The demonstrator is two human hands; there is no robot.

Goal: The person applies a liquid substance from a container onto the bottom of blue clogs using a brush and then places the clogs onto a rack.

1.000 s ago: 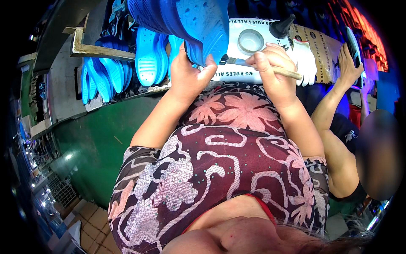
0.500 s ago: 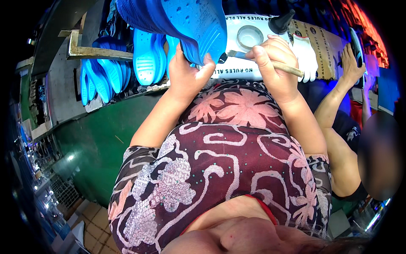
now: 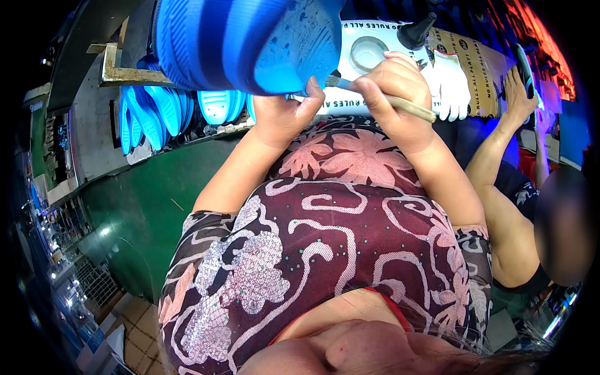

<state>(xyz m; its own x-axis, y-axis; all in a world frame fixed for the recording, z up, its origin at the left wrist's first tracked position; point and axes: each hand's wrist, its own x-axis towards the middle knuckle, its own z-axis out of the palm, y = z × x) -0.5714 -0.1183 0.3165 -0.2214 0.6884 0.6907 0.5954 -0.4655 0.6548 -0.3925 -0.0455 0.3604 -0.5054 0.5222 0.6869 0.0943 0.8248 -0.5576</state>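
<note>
My left hand (image 3: 281,119) grips the near edge of a stack of blue shoe soles (image 3: 294,53), its thumb up along the rim. The stack is tilted, with the innermost sole's dotted face turned toward the right. Between the fingers and thumb of my right hand (image 3: 400,97) is a brush (image 3: 409,107) with a pale wooden handle and a blue-grey ferrule. Its bristle tip lies at the right edge of the soles, close to my left thumb. Beyond my right hand stands a round, shallow glass dish (image 3: 369,53) on white printed sheeting (image 3: 347,100).
More blue soles (image 3: 156,112) hang in rows at the left, beside a wooden bar (image 3: 134,76). A black cone-shaped nozzle (image 3: 417,31) and a white glove (image 3: 450,84) lie right of the dish. A co-worker's hand (image 3: 519,97) holds a shoe part at the far right.
My left hand has turned and lowered the sole stack, so more of its inner face shows. My right hand has shifted slightly left, bringing the brush tip to the sole's edge.
</note>
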